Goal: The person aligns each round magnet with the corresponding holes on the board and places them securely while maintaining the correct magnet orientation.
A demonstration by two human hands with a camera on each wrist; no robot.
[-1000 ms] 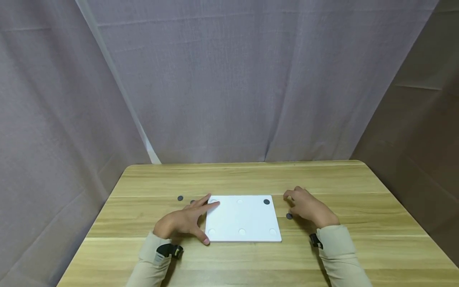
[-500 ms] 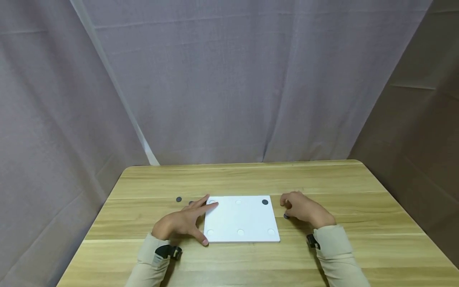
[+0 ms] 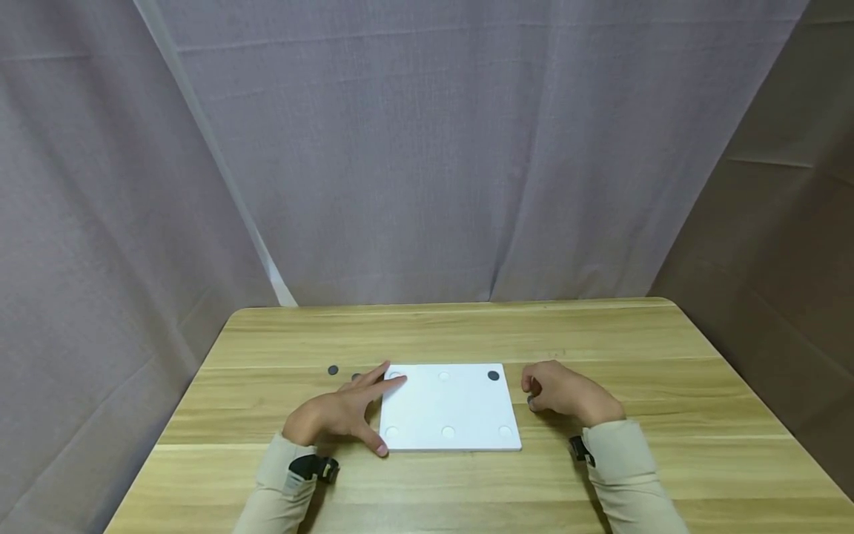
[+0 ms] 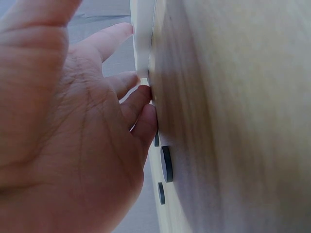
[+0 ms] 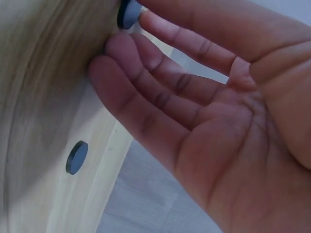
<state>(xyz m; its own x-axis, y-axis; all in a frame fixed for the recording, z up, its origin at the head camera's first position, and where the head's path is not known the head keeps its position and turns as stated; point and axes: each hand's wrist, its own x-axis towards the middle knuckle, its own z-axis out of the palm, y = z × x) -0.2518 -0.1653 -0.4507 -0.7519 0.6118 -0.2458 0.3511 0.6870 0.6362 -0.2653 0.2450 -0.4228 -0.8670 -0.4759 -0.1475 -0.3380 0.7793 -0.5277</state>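
A white board (image 3: 448, 406) with shallow round recesses lies flat on the table. One dark disc (image 3: 493, 375) sits in its far right recess. My left hand (image 3: 343, 411) rests spread at the board's left edge, index finger over the far left recess, thumb at the near left corner. Right of the board, my right hand (image 3: 567, 391) pinches a small dark disc (image 5: 129, 13) between thumb and index finger, close over the wood. Its other fingers curl with their tips near the tabletop in the right wrist view.
Loose dark discs lie left of the board: one disc (image 3: 333, 369) farther out, another partly behind the left fingers. The left wrist view shows a disc (image 4: 166, 164) near the little finger. Another disc (image 5: 77, 158) lies beyond the right fingers. Grey curtains (image 3: 400, 163) stand behind the table (image 3: 427, 334).
The right hand's fingers have closed in on the disc beside the board, which has shifted slightly left and tilted up. The left hand has stayed on the board.
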